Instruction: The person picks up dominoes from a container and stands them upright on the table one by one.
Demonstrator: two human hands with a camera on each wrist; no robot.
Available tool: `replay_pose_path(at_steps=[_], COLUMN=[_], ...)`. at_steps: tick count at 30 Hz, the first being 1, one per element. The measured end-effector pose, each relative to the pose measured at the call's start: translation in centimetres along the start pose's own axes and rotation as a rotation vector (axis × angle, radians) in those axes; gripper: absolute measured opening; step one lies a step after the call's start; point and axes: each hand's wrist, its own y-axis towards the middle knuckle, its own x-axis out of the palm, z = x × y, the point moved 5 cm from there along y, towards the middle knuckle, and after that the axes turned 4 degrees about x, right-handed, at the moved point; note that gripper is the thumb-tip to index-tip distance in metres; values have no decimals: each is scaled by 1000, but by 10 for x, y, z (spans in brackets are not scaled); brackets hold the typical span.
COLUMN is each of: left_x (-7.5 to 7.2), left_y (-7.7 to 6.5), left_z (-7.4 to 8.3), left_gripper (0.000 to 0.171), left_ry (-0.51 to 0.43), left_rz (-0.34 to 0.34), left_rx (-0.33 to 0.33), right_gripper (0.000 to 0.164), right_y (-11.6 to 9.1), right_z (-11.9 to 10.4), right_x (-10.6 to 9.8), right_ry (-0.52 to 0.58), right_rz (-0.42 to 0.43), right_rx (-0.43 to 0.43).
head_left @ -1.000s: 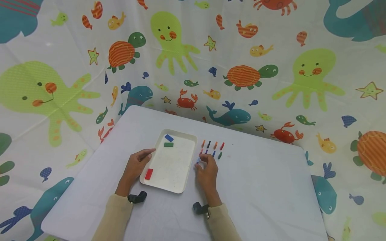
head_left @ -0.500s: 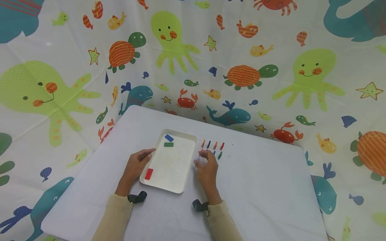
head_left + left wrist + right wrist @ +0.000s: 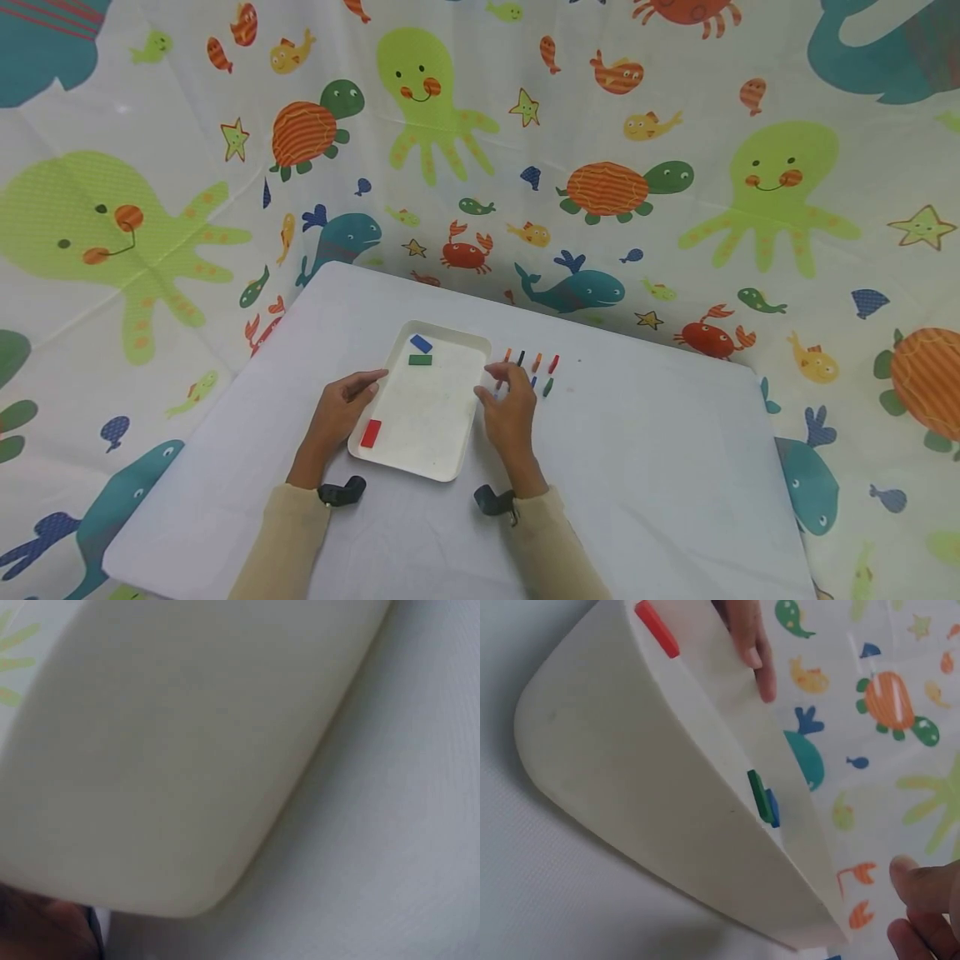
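Note:
A white rectangular tray (image 3: 427, 408) lies on the table between the hands. In it are a blue block (image 3: 422, 343) and a green block (image 3: 420, 360) near the far end, and a red block (image 3: 371, 433) at the near left. My left hand (image 3: 341, 408) rests at the tray's left rim, its fingertips touching the edge. My right hand (image 3: 510, 412) hovers by the right rim, thumb and index finger apart with nothing between them. Just beyond it stand rows of small crayon-like sticks, among them a red one (image 3: 553, 364) and a green one (image 3: 548, 387); the hand hides some.
A white cloth covers the table (image 3: 660, 467). Behind it hangs a curtain (image 3: 480, 150) printed with sea animals. Each wrist wears a black camera, such as the one on the left wrist (image 3: 343, 492).
My right hand has shifted slightly left and away from me, from over the near crayon-like sticks to the tray's right rim. The left hand and the blocks have stayed put.

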Motion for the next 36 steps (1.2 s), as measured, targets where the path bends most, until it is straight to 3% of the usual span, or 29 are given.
replay_pose_path(at_steps=[21, 36], left_x=[-1, 0], left_y=[-3, -2], left_z=[2, 3], left_gripper=[38, 38], left_ry=[-6, 4], left_rz=[6, 20], left_rx=[-5, 14], right_gripper=[34, 35], right_y=[14, 28], right_z=[-23, -32], right_x=[19, 40], right_ry=[-38, -47], right_rz=[-31, -83], right_rx=[-78, -78])
